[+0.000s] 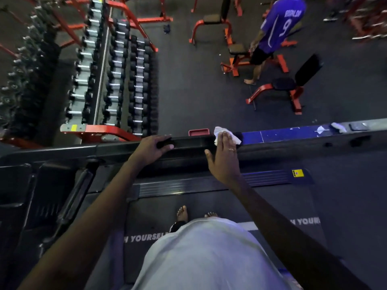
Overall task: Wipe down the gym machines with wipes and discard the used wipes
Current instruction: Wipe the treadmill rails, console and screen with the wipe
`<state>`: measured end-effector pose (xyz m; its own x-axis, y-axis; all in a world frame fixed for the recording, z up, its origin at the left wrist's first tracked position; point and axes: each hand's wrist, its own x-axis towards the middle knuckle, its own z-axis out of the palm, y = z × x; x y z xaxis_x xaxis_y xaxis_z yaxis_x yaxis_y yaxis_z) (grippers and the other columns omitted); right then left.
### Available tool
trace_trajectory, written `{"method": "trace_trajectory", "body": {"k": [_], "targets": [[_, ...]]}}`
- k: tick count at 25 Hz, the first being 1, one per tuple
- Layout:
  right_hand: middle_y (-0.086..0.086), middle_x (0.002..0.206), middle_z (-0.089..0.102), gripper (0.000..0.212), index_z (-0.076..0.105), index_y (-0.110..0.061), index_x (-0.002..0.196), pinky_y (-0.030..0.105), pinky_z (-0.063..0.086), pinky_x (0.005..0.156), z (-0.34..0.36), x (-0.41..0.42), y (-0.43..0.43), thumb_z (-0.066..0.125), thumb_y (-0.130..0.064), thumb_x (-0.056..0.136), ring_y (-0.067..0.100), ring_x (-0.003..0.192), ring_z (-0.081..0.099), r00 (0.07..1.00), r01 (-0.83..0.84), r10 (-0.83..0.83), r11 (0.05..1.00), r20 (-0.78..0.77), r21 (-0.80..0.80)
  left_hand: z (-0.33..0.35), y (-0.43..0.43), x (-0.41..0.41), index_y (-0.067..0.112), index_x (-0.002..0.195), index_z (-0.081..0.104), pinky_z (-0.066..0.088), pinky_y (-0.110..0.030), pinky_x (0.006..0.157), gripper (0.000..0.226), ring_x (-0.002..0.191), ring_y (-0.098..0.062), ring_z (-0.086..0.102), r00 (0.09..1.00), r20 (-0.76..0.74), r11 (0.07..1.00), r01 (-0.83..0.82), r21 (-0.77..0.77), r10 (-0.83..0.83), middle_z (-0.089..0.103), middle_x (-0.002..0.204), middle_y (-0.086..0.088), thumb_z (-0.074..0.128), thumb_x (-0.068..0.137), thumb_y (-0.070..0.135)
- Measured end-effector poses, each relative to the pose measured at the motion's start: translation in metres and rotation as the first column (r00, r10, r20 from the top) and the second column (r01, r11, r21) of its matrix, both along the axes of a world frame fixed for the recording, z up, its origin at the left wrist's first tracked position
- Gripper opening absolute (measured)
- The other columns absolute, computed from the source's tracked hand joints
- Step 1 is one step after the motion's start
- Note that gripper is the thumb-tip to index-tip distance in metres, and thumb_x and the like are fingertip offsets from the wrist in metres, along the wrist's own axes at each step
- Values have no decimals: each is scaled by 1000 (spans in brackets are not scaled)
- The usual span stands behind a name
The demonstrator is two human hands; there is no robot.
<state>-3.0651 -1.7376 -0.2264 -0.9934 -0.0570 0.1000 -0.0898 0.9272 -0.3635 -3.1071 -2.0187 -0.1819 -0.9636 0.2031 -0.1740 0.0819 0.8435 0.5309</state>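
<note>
I stand on a treadmill and look down over its black front bar point(188, 143). My right hand point(225, 158) lies flat with straight fingers on a white wipe point(222, 131) and presses it onto the bar's top. My left hand point(151, 149) grips the bar a little to the left, its fingers curled over the far edge. The treadmill belt point(272, 206) lies below, with my bare feet on it.
A red dumbbell rack point(117, 80) stands beyond the bar at left. Red benches point(278, 88) and a person in a blue shirt point(278, 28) are at the far right. Crumpled white wipes point(335, 127) lie on the blue ledge point(282, 133) right of my hand.
</note>
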Motion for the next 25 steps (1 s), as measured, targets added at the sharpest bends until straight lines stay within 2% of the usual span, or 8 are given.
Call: {"method": "trace_trajectory", "body": {"k": [5, 7, 9, 14, 16, 19, 21, 25], "targets": [[15, 139, 53, 56, 52, -5, 135, 43, 33, 114, 9, -19, -30, 44, -45, 98, 32, 133, 45, 993, -103, 105, 994, -62, 27, -6, -4, -4, 31, 127, 64, 46, -44, 101, 67, 112, -25, 63, 1000, 7, 1000, 17, 4, -17, 69, 118, -4, 48, 77, 74], [13, 124, 59, 47, 59, -7, 121, 42, 40, 104, 13, -35, -3, 41, -44, 98, 34, 117, 55, 994, 58, -56, 998, -96, 25, -2, -3, -9, 30, 128, 63, 44, -46, 103, 63, 115, -27, 61, 999, 28, 998, 48, -48, -46, 67, 122, -5, 50, 81, 70], [14, 124, 57, 48, 57, -7, 121, 44, 40, 104, 10, -34, 5, 40, -45, 98, 35, 117, 53, 983, 168, -163, 984, -88, 60, -2, 2, -14, 25, 130, 62, 43, -42, 104, 52, 119, -27, 59, 995, 45, 994, 90, -62, -88, 66, 126, -7, 61, 88, 55], [11, 135, 53, 48, 53, -6, 131, 41, 33, 113, 6, -16, -18, 47, -41, 98, 30, 130, 46, 992, 43, -39, 999, -122, 33, -4, 23, -24, 15, 136, 56, 41, -33, 104, 50, 123, -28, 56, 969, 113, 975, 220, 10, -220, 62, 132, -11, 62, 94, 41], [9, 135, 54, 44, 53, -9, 129, 38, 32, 112, 10, -21, -3, 45, -40, 98, 29, 129, 48, 981, 157, -153, 987, -122, 22, -6, 29, -30, 17, 137, 55, 42, -33, 104, 50, 122, -28, 57, 956, 139, 966, 258, 17, -258, 61, 133, -10, 61, 94, 42], [14, 149, 44, 58, 44, -4, 142, 41, 27, 118, 7, -17, -12, 36, -44, 101, 31, 142, 36, 930, 367, -367, 930, -24, -19, -3, 41, -37, 23, 139, 54, 41, -30, 103, 46, 122, -26, 57, 932, 165, 947, 321, 32, -322, 62, 133, -6, 59, 96, 40], [21, 159, 27, 69, 29, 3, 151, 45, 20, 122, 5, -10, -34, 34, -45, 102, 33, 150, 20, 889, 459, -453, 874, 71, -160, -2, 51, -42, 25, 139, 54, 38, -27, 103, 44, 124, -24, 56, 926, 194, 945, 323, 41, -325, 62, 134, -5, 58, 97, 37], [14, 165, -10, 75, -5, -2, 156, 35, 13, 121, 13, 7, -64, 35, -40, 106, 25, 153, -2, 809, 581, -499, 594, 312, -557, -8, 54, -49, 29, 138, 55, 37, -25, 105, 42, 127, -21, 54, 931, 234, 960, 270, 72, -280, 61, 136, -1, 55, 98, 42]]}}
